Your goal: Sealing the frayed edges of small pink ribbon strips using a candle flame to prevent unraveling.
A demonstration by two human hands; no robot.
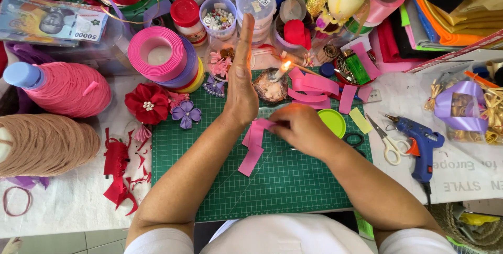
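ribbon strip [253,146]: pink satin-looking piece, lying over the green cutting mat [293,186] near the middle of the desk, top end pinched, the rest drooping down toward 7 o'clock with a fold in it.
how it'll handle: I'd guess super light and floppy, no stiffness at all, probably a bit slick. Cut ends likely fray, and it won't like heat. Best grabbed right by an end, pinched flat between thumb and finger, like it is now.
right hand [301,128]: fingers closed down narrow, pinching the top end of the strip.
left hand [242,78]: flat and wide, fingers straight together pointing to 12 o'clock, edge-on, holding nothing. Its heel sits just beside the pinched end.
candle [276,73]: lit, little flame, just at 1 o'clock from the strip, close to the left hand's palm side.
more pink strips [314,89]: loose pile at 2 o'clock, past the candle.
green lid [331,122]: right behind the right hand at 3 o'clock.
scissors [385,138] and blue glue gun [422,146]: further out at 3 o'clock, off the mat.
ribbon spools [162,57]: at 10 o'clock, with a red fabric flower [148,103] below them.
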